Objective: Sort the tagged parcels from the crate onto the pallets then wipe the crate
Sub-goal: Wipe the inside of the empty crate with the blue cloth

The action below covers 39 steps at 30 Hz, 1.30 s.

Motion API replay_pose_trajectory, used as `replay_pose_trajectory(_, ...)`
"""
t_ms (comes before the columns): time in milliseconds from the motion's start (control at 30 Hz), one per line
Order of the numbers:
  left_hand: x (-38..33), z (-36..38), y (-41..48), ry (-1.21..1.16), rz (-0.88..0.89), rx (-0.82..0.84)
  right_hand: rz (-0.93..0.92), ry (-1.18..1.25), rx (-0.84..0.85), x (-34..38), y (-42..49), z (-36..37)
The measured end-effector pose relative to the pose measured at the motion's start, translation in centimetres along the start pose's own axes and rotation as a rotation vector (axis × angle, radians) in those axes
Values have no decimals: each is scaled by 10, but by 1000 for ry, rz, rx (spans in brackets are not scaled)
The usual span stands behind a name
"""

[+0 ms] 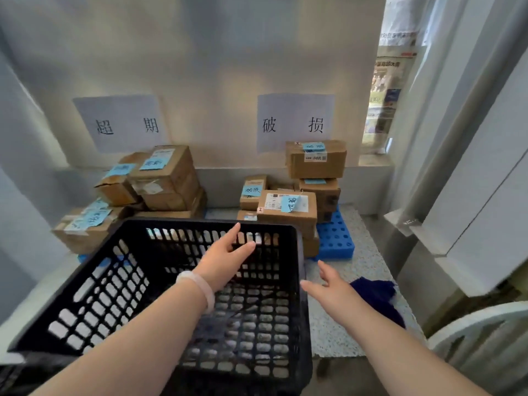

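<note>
A black lattice crate [94,292] stands in front of me with nothing inside it. My left hand [225,258], a pale bangle on its wrist, hovers over the crate's inside with fingers straight, holding nothing. My right hand [328,287] is spread open just outside the crate's right wall. Beyond the crate, brown cardboard parcels with blue tags are stacked in a left pile [163,178] and a right pile [288,210]. The right pile rests on a blue pallet [335,238]. A dark blue cloth [377,295] lies on the speckled floor right of my right hand.
Two paper signs hang on the white wall, a left sign [123,124] and a right sign [294,121], each above a pile. A white plastic chair [480,338] stands at the lower right. White panels and a door frame close in the right side.
</note>
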<state>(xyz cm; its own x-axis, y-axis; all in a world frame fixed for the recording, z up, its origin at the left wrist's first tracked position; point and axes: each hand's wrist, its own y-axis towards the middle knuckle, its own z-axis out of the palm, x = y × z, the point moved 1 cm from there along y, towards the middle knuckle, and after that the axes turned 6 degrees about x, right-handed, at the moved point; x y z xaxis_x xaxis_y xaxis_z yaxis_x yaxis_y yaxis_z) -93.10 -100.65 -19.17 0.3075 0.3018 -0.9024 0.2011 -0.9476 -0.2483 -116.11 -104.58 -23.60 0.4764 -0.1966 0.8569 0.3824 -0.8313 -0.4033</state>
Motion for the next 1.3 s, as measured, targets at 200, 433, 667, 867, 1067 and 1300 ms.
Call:
replay_pose_trajectory(200, 66, -102, -27, 85, -130, -215, 52, 4, -17, 8, -4, 50)
replay_pose_trajectory(433, 126, -227, -47, 305, -126, -357, 144, 36, -161, 17, -5, 66)
replay_pose_trajectory(667, 169, -272, -52, 219, -257, -112, 187, 77, -302, 36, -24, 84)
replay_pose_trajectory(867, 198, -302, -52, -2, -268, -18, 196, 172, -377, 28, -50, 117)
replay_pose_trajectory(1067, 218, -327, -91, -79, -214, -68, 163, 237, -329, 19, -75, 161)
replay_pose_trajectory(1300, 240, -360, -183, -125, -188, -201, 103, 271, -185, 30, -86, 212)
